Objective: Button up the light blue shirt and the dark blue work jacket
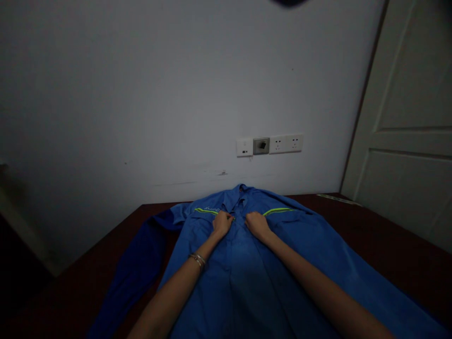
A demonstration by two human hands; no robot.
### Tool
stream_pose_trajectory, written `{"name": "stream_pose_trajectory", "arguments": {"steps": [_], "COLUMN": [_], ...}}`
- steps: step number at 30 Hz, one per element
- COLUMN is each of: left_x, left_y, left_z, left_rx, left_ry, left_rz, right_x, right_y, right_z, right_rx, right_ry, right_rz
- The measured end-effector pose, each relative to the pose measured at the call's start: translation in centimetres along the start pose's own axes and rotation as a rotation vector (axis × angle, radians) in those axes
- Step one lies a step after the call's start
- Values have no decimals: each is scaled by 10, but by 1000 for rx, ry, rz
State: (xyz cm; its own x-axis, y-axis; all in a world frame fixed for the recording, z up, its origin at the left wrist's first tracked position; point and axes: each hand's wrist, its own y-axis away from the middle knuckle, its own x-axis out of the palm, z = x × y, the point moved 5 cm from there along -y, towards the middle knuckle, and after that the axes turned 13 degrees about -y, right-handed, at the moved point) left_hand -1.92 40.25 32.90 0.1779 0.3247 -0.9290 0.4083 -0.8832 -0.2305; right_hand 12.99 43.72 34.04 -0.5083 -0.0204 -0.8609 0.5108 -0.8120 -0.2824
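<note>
A blue work jacket with yellow-green chest stripes lies spread out, its collar towards the wall. My left hand is closed at the front opening just below the collar, pinching the jacket's edge. A bracelet circles that wrist. Across the opening, my right hand is also closed, its fingers curled on the other front edge. The fingertips of both hands are small and dim, so the exact grip is hard to see. One darker blue sleeve stretches out to the left.
The jacket rests on a dark red table against a pale wall. Sockets and switch plates sit on the wall behind the collar. A panelled door stands at the right. A thin strip lies near the table's back right edge.
</note>
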Motion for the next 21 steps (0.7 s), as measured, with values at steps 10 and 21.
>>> {"name": "stream_pose_trajectory", "arguments": {"steps": [10,21], "left_x": [5,10], "left_y": [-12,-20], "left_z": [0,-3], "left_rx": [-73,-54], "left_ry": [108,295], "left_rz": [81,70], "right_x": [-15,-10], "right_y": [-16,-32], "right_z": [-33,-47], "right_rx": [157,279], "right_ry": [-413,-769], "right_rz": [-129,-188]}}
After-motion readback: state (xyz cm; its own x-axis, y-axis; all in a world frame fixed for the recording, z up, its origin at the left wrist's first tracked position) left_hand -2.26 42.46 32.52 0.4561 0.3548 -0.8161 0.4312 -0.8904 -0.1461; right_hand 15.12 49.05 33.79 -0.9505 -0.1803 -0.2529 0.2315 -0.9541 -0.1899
